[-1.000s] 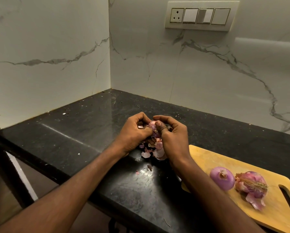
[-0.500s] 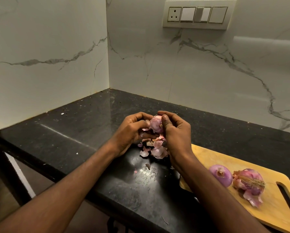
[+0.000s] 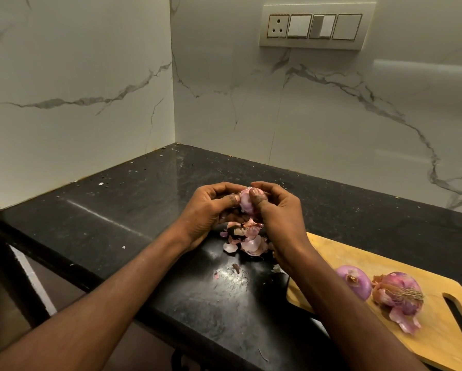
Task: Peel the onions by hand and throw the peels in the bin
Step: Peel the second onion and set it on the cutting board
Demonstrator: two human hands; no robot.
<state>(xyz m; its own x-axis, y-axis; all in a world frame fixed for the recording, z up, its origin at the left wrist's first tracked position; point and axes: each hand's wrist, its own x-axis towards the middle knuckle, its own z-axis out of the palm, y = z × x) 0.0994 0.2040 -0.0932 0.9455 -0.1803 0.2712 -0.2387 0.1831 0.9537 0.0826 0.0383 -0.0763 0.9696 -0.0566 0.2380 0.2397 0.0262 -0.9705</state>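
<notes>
From the head camera, both hands meet above the glossy black stone counter (image 3: 133,215). The left hand (image 3: 207,210) and right hand (image 3: 280,212) curl their fingers round a small, smooth pink onion (image 3: 245,201), thumbs pressed on its near face. Just beneath lies a heap of papery, curled pink peels (image 3: 247,241), with small flakes scattered nearer the edge. To the right, a pale wooden cutting board (image 3: 436,341) carries a rounded peeled onion (image 3: 354,281) touching a half-skinned onion (image 3: 399,295) with dry wiry roots. White veined marble walls rise behind.
</notes>
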